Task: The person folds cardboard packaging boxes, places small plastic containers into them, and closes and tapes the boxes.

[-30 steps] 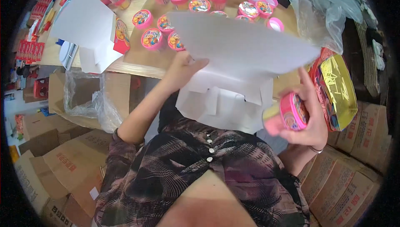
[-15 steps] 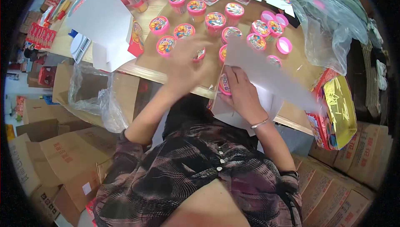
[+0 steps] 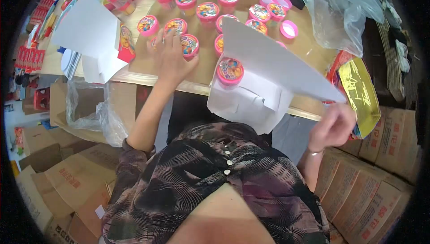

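My left hand (image 3: 172, 60) reaches over the group of pink-lidded jars, its fingers extended and partly covering one jar lid (image 3: 154, 42). Just right of these fingers is another pink-lidded jar (image 3: 189, 46). An open white cardboard box (image 3: 251, 109) lies at the table's near edge with its tall flap raised. Inside its left end stands one jar (image 3: 230, 71), untouched by either hand. My right hand (image 3: 333, 125) is smeared by motion beside a yellow-lined container (image 3: 369, 118) of pale sticks. Whether its curled fingers hold anything is unclear.
A second open white box (image 3: 89, 29) stands at the left by a small scale (image 3: 70, 62). Loose pink lids (image 3: 289, 29) lie behind the jars. Plastic bags (image 3: 345, 15) hang at the right and the left. Brown cartons (image 3: 371, 190) are stacked on both sides below.
My right hand has let go of the jar in the white box and moved right, toward the yellow-lined container. My left hand has come down onto the jars at the left. The view has shifted.
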Demonstrator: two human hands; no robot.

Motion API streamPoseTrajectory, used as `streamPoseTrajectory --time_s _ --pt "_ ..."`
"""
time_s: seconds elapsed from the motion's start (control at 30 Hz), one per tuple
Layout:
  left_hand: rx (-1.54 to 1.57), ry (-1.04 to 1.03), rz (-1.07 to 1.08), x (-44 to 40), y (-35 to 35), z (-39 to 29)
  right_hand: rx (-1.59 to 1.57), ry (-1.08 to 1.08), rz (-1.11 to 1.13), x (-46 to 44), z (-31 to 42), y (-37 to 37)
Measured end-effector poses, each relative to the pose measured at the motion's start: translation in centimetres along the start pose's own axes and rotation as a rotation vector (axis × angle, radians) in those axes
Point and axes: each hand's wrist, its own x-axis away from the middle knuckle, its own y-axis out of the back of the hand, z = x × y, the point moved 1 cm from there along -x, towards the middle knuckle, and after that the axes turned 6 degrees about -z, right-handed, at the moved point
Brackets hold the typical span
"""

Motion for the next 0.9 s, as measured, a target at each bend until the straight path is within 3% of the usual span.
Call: streamPoseTrajectory --time_s 0.07,0.1,0.17,0.23,0.27,0.37,0.47,0.53,0.57,0.67,0.77,0.83,0.9 --pt "0.099 0.039 0.002 0.0 0.2 0.9 0.155 -0.412 -0.179 -0.3 -4.5 0.5" --pt "0.186 0.083 0.001 0.0 0.4 1.3 0.136 -0.731 -0.117 -0.3 -6.6 -0.3" --pt "0.357 0.169 -0.001 0.0 0.8 1.4 0.088 -0.605 0.395 1.8 -11.5 -2.7" --pt "0.573 0.363 -0.329 -0.6 4.0 -0.2 -0.081 -0.420 0.536 3.2 -11.1 -6.4" --pt "0.575 0.353 -0.327 -0.9 6.3 -1.2 -0.179 -0.334 0.592 3.4 -10.8 -8.2" --pt "0.907 -0.012 0.034 -1.5 11.1 -5.3 -0.330 -0.251 0.735 4.3 -11.3 -11.9" --pt "0.982 -0.243 0.231 -0.9 8.2 -10.7 -0.452 -0.650 0.640 3.3 -8.2 -10.9" --pt "0.803 -0.371 0.213 -0.5 5.2 -12.5 -0.311 -0.633 0.508 4.4 -10.0 -10.9" --pt "0.728 -0.396 0.218 -0.4 4.0 -12.7 -0.129 -0.479 0.416 4.2 -11.1 -10.4" --pt "0.507 -0.466 0.232 -0.2 1.8 -13.3 0.259 -0.548 0.256 1.1 -10.5 -2.8" --pt "0.455 -0.469 0.265 -0.1 1.3 -13.8 -0.194 -0.712 0.066 -0.6 -6.3 3.1" --pt "0.397 -0.465 0.294 0.2 1.3 -13.6 -0.415 -0.622 0.329 -0.5 -2.8 3.3" --pt "0.396 -0.452 0.316 0.2 1.4 -13.6 -0.311 -0.482 0.763 -0.9 0.0 1.3"
